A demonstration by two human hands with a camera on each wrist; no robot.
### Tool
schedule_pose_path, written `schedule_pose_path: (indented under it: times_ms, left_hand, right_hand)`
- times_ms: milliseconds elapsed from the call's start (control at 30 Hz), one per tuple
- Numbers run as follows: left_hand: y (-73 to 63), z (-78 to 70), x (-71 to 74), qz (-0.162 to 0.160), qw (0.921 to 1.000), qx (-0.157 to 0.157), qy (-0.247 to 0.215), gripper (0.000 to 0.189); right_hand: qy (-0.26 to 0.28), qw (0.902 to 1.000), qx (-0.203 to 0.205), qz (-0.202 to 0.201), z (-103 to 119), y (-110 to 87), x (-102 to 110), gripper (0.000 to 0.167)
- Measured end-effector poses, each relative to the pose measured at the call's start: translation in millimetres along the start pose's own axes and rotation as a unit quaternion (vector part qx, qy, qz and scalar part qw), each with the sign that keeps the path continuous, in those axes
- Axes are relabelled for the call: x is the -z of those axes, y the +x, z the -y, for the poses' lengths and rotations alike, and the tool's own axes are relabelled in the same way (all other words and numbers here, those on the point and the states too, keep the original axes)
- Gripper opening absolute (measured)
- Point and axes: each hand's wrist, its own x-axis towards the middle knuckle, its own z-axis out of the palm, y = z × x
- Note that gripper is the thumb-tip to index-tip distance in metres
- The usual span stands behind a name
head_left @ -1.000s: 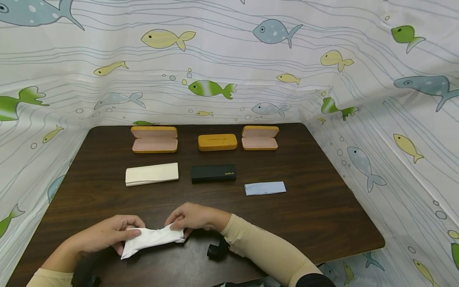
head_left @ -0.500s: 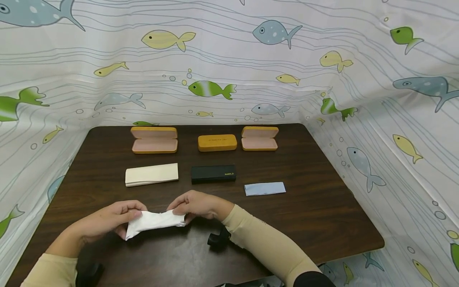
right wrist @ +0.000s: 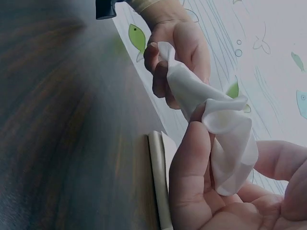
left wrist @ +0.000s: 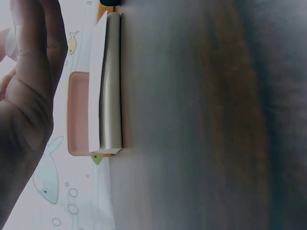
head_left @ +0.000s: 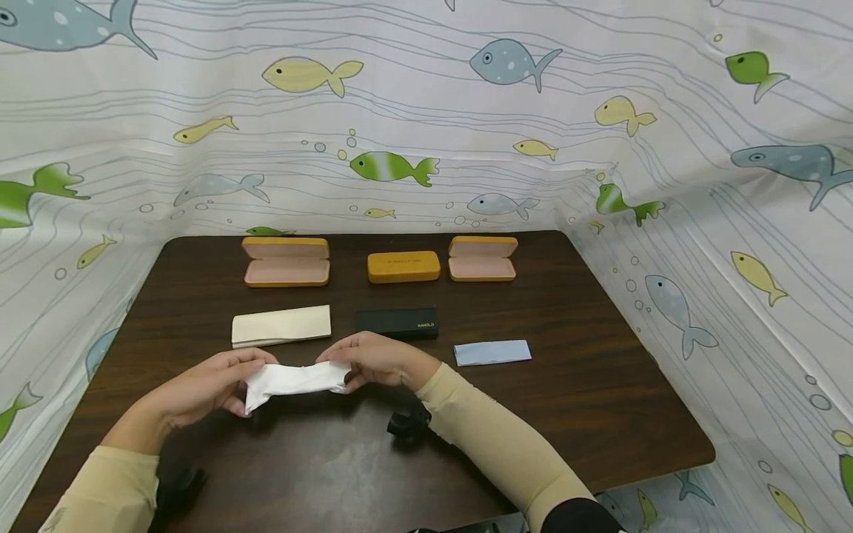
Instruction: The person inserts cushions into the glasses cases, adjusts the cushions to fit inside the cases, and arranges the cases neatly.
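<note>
A soft white cloth (head_left: 297, 380), folded into a long narrow bundle, is stretched between both hands above the near half of the table. My left hand (head_left: 220, 381) pinches its left end between thumb and fingers. At the other end, my right hand (head_left: 380, 357) pinches the cloth. The right wrist view shows the white cloth (right wrist: 230, 139) with loose folds around the right fingers (right wrist: 192, 158), and the left hand (right wrist: 189, 45) behind it. In the left wrist view, part of the left hand (left wrist: 29, 86) shows at the edge, with the cloth mostly out of sight.
Beyond the hands lie a cream flat case (head_left: 281, 326), a black case (head_left: 397, 323) and a folded light blue cloth (head_left: 492, 352). Along the back stand two open yellow cases (head_left: 286, 272) (head_left: 483, 268) with pink lining and a closed yellow case (head_left: 403, 267). Fish-print curtains surround the table.
Both hands have carried the white cloth up and away from the near edge, toward the cream and black cases. Their pinch on its two ends stays the same.
</note>
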Motion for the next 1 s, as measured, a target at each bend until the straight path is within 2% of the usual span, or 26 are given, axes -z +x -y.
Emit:
schedule_pose_path:
  times_ms: [300,533,733,1000]
  left_hand:
    - [10.6,-1.2,10.2,-0.021,0.9997,-0.005,-0.013,0.032]
    - [17.1,-7.3,15.7,-0.043,0.9988,-0.004,-0.022,0.030]
    - [21.2,-11.7,20.5,-0.040,0.9984,-0.009,-0.038,0.030]
    - [24.9,-18.9,25.4,-0.051,0.9982,-0.012,-0.029,0.031]
  right_hand:
    - [0.031,0.9995,0.009,-0.009,3.3,3.0,9.9,0.035]
    - [0.068,0.9974,0.010,-0.021,8.8,4.8,18.4,0.035]
    - [0.087,0.9957,0.016,-0.025,14.4,8.0,24.2,0.035]
    - [0.110,0.9933,0.022,-0.028,20.1,13.9,26.0,0.031]
